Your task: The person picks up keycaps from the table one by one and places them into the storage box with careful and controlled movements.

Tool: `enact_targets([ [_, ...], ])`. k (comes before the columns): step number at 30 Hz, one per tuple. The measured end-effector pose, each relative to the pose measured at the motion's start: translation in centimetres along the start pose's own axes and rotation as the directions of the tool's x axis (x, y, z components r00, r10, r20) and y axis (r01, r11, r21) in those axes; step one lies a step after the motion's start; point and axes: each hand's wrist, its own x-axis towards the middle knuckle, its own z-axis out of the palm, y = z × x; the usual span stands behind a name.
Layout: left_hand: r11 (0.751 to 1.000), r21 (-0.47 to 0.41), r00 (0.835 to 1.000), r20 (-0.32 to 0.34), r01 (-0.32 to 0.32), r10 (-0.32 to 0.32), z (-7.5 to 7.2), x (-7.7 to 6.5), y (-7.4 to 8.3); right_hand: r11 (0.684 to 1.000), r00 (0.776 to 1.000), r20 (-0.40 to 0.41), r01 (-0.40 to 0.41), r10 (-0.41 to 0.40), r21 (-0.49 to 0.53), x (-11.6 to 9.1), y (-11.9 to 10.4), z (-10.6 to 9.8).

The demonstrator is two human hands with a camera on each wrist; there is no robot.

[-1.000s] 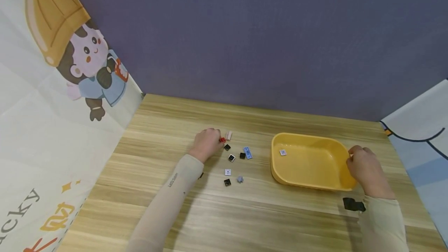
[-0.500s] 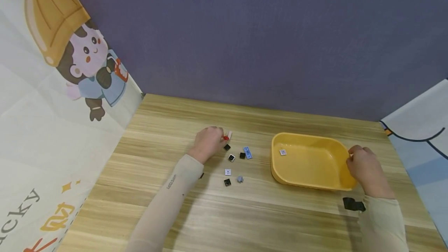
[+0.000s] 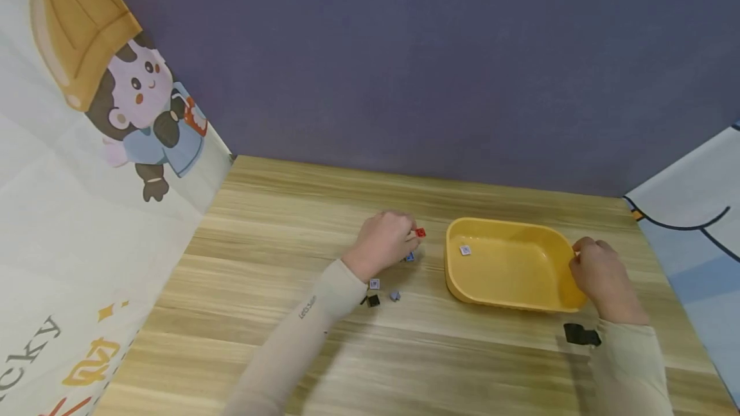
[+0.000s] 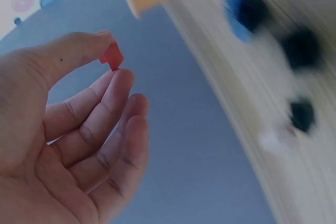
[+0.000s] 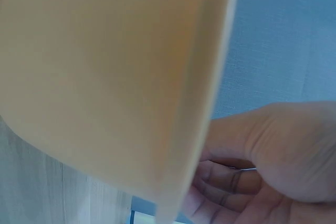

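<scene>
Between thumb and index finger, my left hand (image 3: 384, 246) pinches a small red toy brick (image 3: 421, 232). In the left wrist view the red brick (image 4: 112, 56) shows at the fingertips, the other fingers loosely bent. This hand is above the table, left of a yellow plastic bin (image 3: 514, 278). My right hand (image 3: 601, 275) grips the bin's right rim; in the right wrist view the thumb lies against the bin wall (image 5: 115, 77), and some fingertips are hidden behind it. A small white printed tile (image 3: 465, 250) lies inside the bin, toward its left end.
Under and near the left hand lie a blue piece (image 3: 410, 257), a white tile (image 3: 374, 284), a black piece (image 3: 373, 300) and a grey piece (image 3: 396, 296). Blurred dark pieces (image 4: 302, 48) show in the left wrist view. A dark blue panel (image 3: 405, 69) stands behind the table.
My left hand has lifted the red brick and moved right toward the bin, now covering several pieces on the table. The right hand and bin stay put; the head view shifts slightly.
</scene>
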Motion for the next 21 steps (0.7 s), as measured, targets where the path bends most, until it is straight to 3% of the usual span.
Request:
enact_targets([
  [10,0.988,0.044,0.989,0.044,-0.146,0.144,1.0,1.7,5.3,1.0,1.0,0.002,-0.004,0.004,0.003,-0.1,-0.2,0.0],
  [21,0.979,0.104,0.984,0.027,-0.177,0.175,1.5,2.0,6.5,0.999,0.999,0.025,-0.04,0.04,0.005,0.0,-0.3,-0.2],
])
